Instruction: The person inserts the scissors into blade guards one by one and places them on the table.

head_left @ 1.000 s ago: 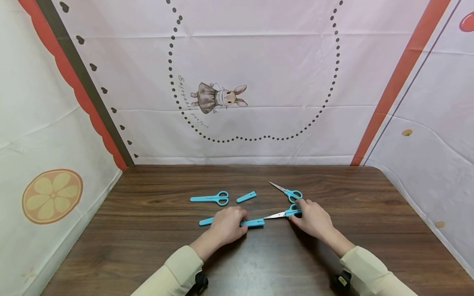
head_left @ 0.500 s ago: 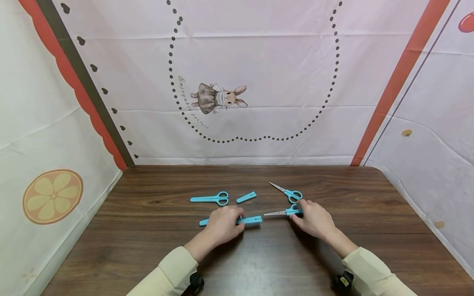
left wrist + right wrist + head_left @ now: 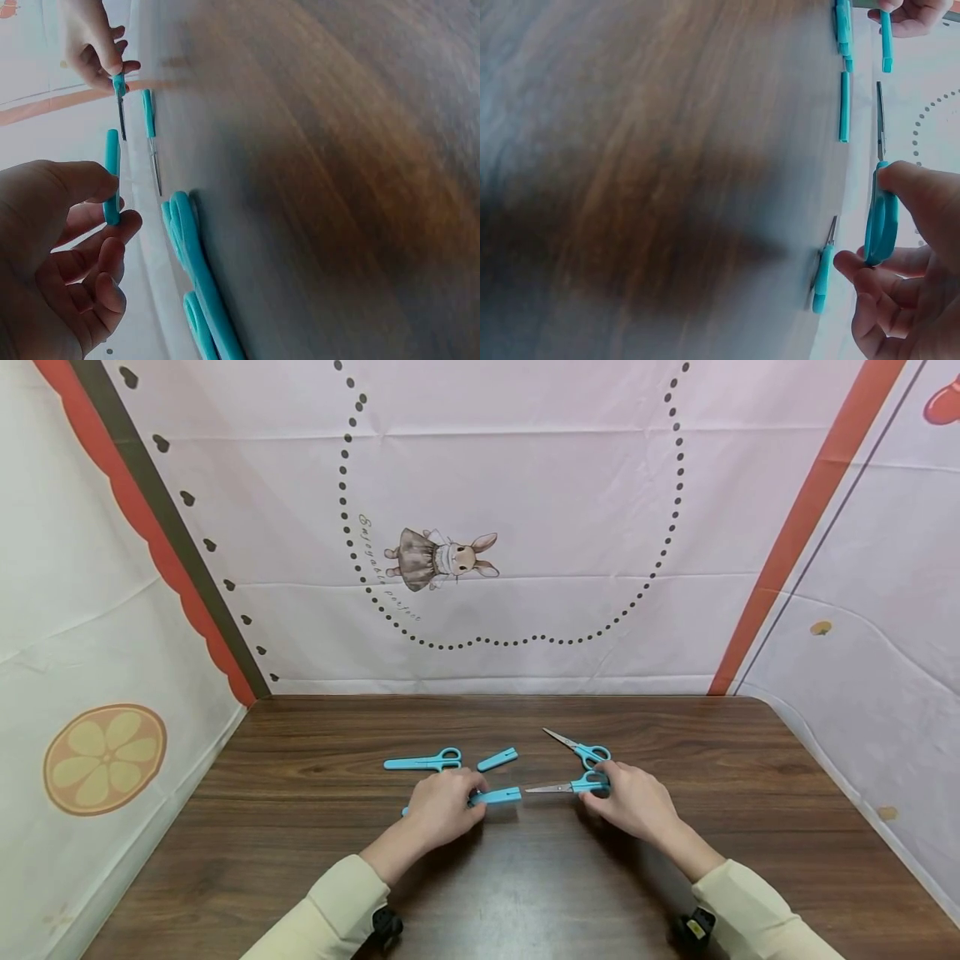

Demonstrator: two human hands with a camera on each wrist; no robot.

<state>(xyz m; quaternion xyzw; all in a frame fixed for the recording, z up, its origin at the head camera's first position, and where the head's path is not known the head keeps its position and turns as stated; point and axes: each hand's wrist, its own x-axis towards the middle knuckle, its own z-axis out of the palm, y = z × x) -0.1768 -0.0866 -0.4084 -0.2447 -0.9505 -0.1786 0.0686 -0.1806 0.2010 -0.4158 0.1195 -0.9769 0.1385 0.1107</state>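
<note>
My left hand (image 3: 442, 808) pinches a light-blue plastic scissors sheath (image 3: 498, 796) between thumb and fingers, its slotted mouth turned right. In my right hand (image 3: 636, 799) a pair of small blue-handled scissors (image 3: 558, 788) is gripped by the handles. Their closed blades point left, with the tip just short of the sheath's mouth. In both wrist views, the sheath (image 3: 112, 154) and the held scissors (image 3: 883, 210) are raised off the table. Below my left hand lies a sheathed pair of scissors (image 3: 202, 277), mostly hidden in the head view.
Behind my left hand lies another sheathed pair of scissors (image 3: 412, 763). A loose blue sheath (image 3: 497, 759) lies to its right. Bare-bladed scissors (image 3: 588, 752) rest just behind my right hand. The brown wooden table (image 3: 300, 877) meets a printed cloth backdrop (image 3: 570, 527) at its far edge.
My left hand has shifted left and slightly away from me with the sheath. The scissors in my right hand have moved a little left and turned more level, in line with the sheath.
</note>
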